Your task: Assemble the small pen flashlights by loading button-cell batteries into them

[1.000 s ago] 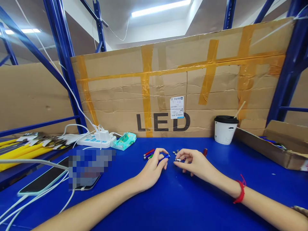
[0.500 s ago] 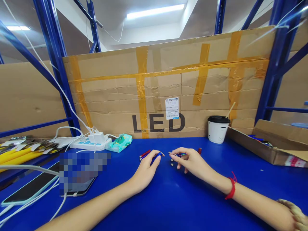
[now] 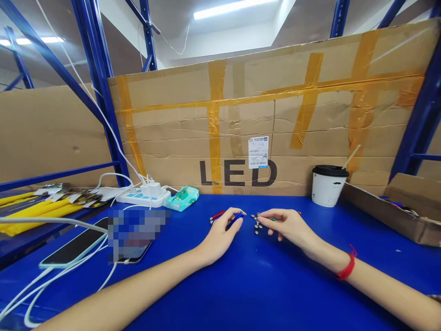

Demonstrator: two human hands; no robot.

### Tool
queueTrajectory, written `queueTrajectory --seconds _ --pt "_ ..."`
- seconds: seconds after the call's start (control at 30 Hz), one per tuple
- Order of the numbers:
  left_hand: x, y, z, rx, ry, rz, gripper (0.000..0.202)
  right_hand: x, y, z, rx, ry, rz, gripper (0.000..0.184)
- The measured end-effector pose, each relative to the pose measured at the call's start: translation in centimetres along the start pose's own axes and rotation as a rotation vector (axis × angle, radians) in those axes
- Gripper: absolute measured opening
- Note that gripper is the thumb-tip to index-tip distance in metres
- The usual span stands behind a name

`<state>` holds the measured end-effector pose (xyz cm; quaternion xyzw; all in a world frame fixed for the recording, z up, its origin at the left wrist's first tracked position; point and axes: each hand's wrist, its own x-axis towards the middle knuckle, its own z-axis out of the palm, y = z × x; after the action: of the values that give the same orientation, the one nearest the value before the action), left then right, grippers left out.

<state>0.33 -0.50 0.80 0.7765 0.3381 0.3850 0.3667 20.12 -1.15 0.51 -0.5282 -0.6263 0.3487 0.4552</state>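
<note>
My left hand (image 3: 220,236) is closed around a slim blue pen-shaped tube (image 3: 234,220), whose metallic tip points right. Just beyond that hand lie red tubes (image 3: 217,216) with silvery ends, partly covered by the fingers. Several small round silver pieces (image 3: 257,226) are scattered on the blue table between my hands. My right hand (image 3: 288,224) is at their right side, thumb and forefinger pinched together at the pieces. Whatever is between those fingertips is too small to make out. A bit of green shows under the right fingers, and something dark red peeks out behind that hand.
A white paper cup (image 3: 327,189) with black lid stands back right, beside an open cardboard box (image 3: 406,214). At left are a power strip (image 3: 144,197), a tissue pack (image 3: 183,198), phones (image 3: 74,246), white cables and yellow packets (image 3: 44,211). Taped cardboard (image 3: 172,138) walls off the back.
The camera has turned, so the scene sits further right. My right hand has drawn slightly away from the left, showing more of the silver pieces. The left keeps the blue tube.
</note>
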Motion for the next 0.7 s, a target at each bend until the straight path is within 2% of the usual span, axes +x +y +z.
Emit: queueTrajectory --seconds 0.13,0.3,0.47,0.7 --pt "-0.1 0.1 0.1 0.003 0.005 0.088 0.021 -0.3 -0.5 0.0 0.044 0.06 0.002 0.036" --pt "-0.4 0.4 0.2 0.055 -0.026 0.051 0.024 -0.6 -0.9 0.2 0.133 0.078 -0.022 0.039" --pt "-0.5 0.4 0.3 0.11 -0.036 0.043 0.022 -0.7 -1.3 0.5 0.204 0.013 -0.057 0.04" --pt "-0.4 0.4 0.4 0.163 -0.076 0.095 0.02 -0.8 -1.2 0.6 0.144 -0.104 -0.116 0.034"
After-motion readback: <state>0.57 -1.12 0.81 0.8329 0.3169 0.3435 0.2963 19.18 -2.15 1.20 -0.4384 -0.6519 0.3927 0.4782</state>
